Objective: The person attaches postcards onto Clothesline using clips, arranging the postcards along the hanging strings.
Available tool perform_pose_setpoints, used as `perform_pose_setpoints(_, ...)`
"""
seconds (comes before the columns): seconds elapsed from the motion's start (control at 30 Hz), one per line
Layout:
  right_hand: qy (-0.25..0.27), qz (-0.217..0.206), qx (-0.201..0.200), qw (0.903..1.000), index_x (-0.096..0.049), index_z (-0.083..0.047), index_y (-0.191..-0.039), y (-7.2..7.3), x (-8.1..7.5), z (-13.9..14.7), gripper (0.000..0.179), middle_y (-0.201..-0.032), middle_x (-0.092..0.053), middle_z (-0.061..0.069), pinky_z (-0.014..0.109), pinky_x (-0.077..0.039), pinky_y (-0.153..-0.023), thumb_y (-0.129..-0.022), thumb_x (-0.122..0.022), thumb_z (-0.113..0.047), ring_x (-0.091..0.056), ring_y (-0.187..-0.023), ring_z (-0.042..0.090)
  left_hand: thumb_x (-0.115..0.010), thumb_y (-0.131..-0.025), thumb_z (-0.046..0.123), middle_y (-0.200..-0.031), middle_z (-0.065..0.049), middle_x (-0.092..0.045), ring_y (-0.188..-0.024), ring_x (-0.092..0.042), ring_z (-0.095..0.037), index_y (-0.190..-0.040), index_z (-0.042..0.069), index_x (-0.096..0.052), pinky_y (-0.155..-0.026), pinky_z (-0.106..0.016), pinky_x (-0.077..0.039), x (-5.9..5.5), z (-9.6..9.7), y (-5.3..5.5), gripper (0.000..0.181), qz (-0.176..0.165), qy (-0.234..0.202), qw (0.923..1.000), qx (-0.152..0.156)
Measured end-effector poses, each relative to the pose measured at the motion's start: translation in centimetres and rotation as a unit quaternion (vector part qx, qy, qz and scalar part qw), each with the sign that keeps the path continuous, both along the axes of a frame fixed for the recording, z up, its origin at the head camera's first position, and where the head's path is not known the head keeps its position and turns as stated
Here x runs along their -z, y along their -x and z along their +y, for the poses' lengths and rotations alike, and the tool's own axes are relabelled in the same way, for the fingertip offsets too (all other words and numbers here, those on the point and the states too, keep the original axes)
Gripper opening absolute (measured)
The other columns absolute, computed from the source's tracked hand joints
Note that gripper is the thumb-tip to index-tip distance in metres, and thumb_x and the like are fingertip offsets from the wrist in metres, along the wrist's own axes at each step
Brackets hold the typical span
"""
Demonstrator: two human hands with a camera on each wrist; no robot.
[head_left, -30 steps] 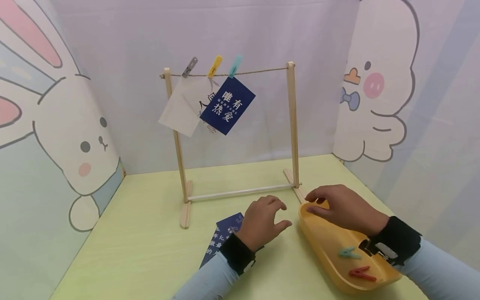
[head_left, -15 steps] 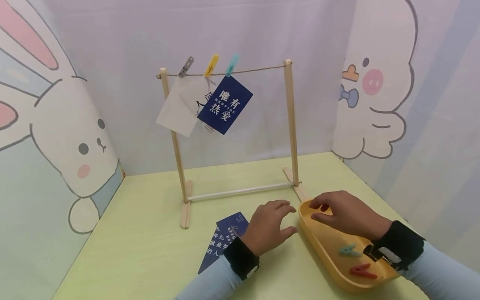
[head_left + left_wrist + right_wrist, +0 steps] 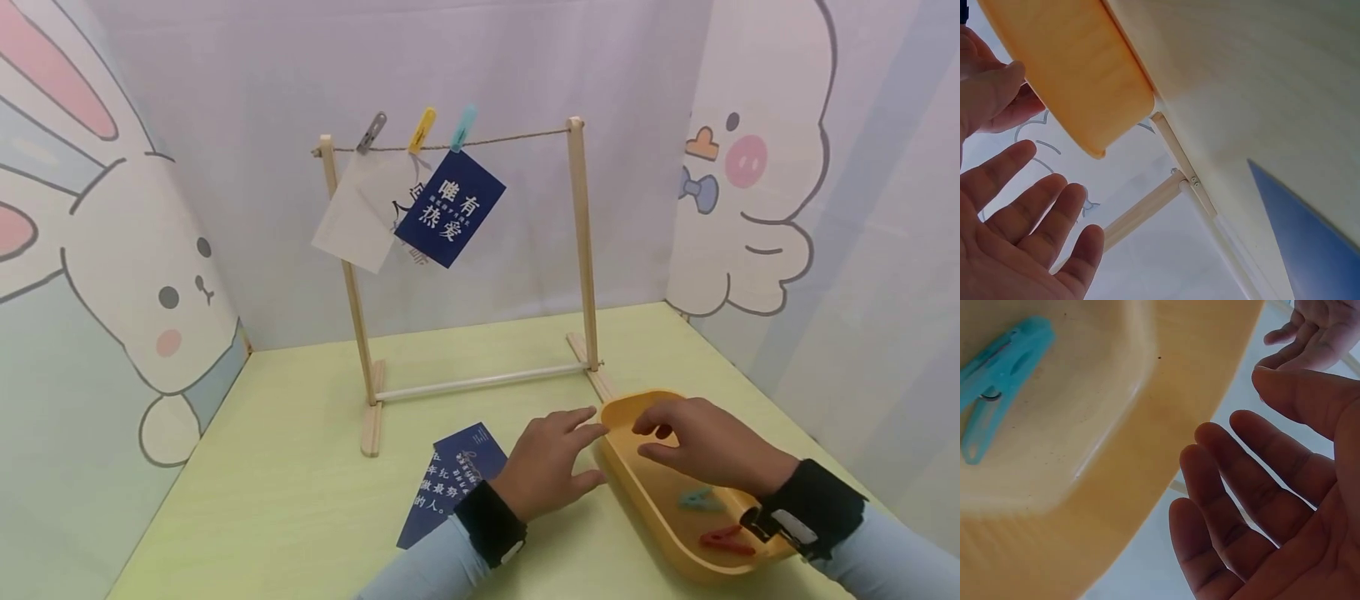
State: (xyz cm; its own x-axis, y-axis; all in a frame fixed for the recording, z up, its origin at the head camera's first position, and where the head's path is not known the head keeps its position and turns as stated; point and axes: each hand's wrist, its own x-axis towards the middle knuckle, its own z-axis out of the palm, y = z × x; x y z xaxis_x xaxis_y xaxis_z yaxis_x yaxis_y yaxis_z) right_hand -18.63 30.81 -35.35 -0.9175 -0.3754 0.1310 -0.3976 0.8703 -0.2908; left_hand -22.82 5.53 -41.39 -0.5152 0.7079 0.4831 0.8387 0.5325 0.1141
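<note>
My left hand [image 3: 551, 467] hovers over the table between the dark blue cards and the tray, fingers spread and holding nothing. Right of it, my right hand [image 3: 701, 442] is over the yellow tray [image 3: 626, 492] with loosely bent, empty fingers. Inside the tray lie a teal clothespin [image 3: 699, 499] and a red clothespin [image 3: 726, 540]. In the right wrist view the teal clothespin [image 3: 1007, 378] shows close up, apart from the fingertips. Two overlapping blue cards with white lettering [image 3: 427, 504] lie left of my left hand, partly covered by my wrist.
Behind stands a wooden rack [image 3: 583, 250] with a string between its posts. From it hang a pale card [image 3: 352, 217], a lettered white card [image 3: 386, 179] and a blue card [image 3: 452, 208], on grey [image 3: 372, 132], yellow [image 3: 422, 130] and light blue [image 3: 463, 127] clothespins.
Both hands have moved to the right and a little nearer me, the right one further in over the tray. More of the blue cards on the table shows. Nothing has been picked up.
</note>
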Motion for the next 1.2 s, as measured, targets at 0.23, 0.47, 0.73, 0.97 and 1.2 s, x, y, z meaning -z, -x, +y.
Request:
perform_pose_setpoints(0.23,-0.001,-0.018,0.005,0.9998,-0.076,-0.019,-0.108,-0.5,0.6,0.8,0.025,-0.103,-0.074,-0.010,0.031,-0.057,-0.079,-0.088,-0.083,-0.032,-0.065,-0.090,0.008,-0.075,-0.094,0.040,-0.151,0.002,-0.059,-0.134,-0.060,-0.015,-0.142,0.025,-0.064,-0.104,-0.039,-0.052,-0.1,0.1,-0.3,0.052,-0.005,0.009,0.9999,0.001)
perform_pose_setpoints(0.47,-0.005,-0.035,0.018,0.9992,-0.077,-0.019,-0.109,-0.9,1.0,1.3,0.027,-0.104,-0.075,-0.009,0.031,-0.058,-0.079,-0.087,-0.084,-0.032,-0.066,-0.092,0.013,-0.074,-0.095,0.040,-0.152,0.003,-0.057,-0.132,-0.061,-0.014,-0.140,0.027,-0.065,-0.102,-0.038,-0.053,0.2,0.2,-0.4,0.048,-0.005,0.020,0.9998,0.002)
perform_pose_setpoints(0.73,-0.002,-0.051,0.018,0.9985,-0.077,-0.018,-0.110,-1.2,0.9,1.4,0.029,-0.105,-0.075,-0.008,0.032,-0.058,-0.079,-0.086,-0.084,-0.033,-0.066,-0.093,0.014,-0.073,-0.095,0.042,-0.152,0.004,-0.057,-0.130,-0.062,-0.014,-0.138,0.029,-0.066,-0.099,-0.038,-0.053,0.2,0.1,-0.5,0.046,-0.002,0.034,0.9994,0.005)
perform_pose_setpoints(0.97,-0.010,-0.045,0.018,0.9988,-0.076,-0.018,-0.110,-1.0,0.9,1.5,0.030,-0.106,-0.075,-0.008,0.033,-0.058,-0.080,-0.086,-0.084,-0.035,-0.066,-0.093,0.014,-0.071,-0.096,0.043,-0.152,0.006,-0.057,-0.133,-0.059,-0.013,-0.141,0.032,-0.064,-0.102,-0.039,-0.051,0.4,0.2,-0.5,0.046,-0.014,0.052,0.9986,-0.001)
perform_pose_setpoints(1.2,-0.018,-0.048,0.016,0.9986,-0.076,-0.019,-0.110,-1.1,0.7,1.8,0.030,-0.106,-0.075,-0.008,0.034,-0.058,-0.079,-0.086,-0.084,-0.034,-0.066,-0.093,0.014,-0.070,-0.097,0.041,-0.150,0.009,-0.058,-0.132,-0.060,-0.012,-0.141,0.033,-0.063,-0.100,-0.038,-0.052,0.6,0.3,-0.5,0.046,-0.018,0.064,0.9978,-0.003)
